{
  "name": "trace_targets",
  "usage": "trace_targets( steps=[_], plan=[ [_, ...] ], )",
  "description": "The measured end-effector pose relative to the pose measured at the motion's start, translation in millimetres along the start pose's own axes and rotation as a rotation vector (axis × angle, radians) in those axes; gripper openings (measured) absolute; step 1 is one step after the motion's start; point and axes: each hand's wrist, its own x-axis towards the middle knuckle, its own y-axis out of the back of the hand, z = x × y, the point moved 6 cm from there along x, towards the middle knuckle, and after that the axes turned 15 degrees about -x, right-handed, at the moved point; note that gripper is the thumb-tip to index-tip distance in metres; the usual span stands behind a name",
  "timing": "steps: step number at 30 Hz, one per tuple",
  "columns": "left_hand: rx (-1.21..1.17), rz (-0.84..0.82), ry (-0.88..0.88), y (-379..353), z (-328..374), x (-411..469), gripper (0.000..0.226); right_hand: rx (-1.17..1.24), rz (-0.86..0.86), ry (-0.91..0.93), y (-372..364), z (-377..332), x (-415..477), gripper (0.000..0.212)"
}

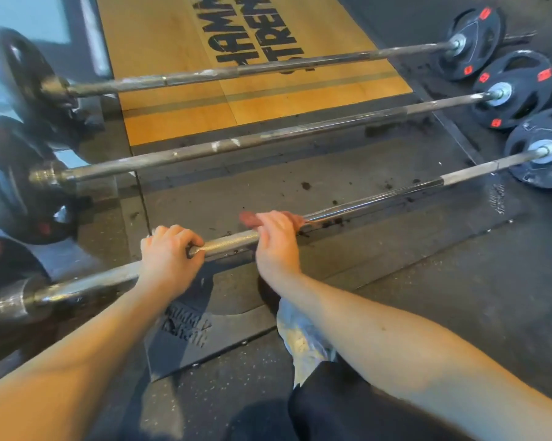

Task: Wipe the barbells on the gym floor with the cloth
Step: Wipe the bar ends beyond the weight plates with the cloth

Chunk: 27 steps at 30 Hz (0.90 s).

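You're gripping bar [379, 195] with left hand [168, 253]; right hand [276, 240] clasping soft cloth [247, 218] round it. Bar likely heavy, rigid, rolling.

Three barbells [268, 137] lying parallel; reddish cloth [246, 217] on nearest.

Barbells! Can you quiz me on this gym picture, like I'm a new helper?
1. How many barbells lie on the floor?
2. Which does the right hand wipe with the reddish cloth? A nearest barbell B middle one C farthest one
3. True or false: the left hand is off the bar.
Key: 1 three; 2 A; 3 false, its grip is on the nearest barbell.
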Motion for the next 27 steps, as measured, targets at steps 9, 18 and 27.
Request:
trace_targets(
  steps=[9, 18, 27],
  plan=[
    [0.043, -0.017, 0.132, 62.0, -23.2, -38.5, 0.036, 0.450, -0.368, -0.069, 6.7, -85.0, -35.8, 0.021],
    [-0.687, -0.056, 0.131, 182.1, 47.3, -88.3, 0.018, 0.710, -0.585, -0.153, 111.6, -196.2, -68.6, 0.019],
    [-0.764, 0.213, 0.081, 293.4, 60.9, -150.2, 0.015, 0.320, -0.483, -0.054, 179.2, -292.9, -128.3, 0.036]
  ],
)
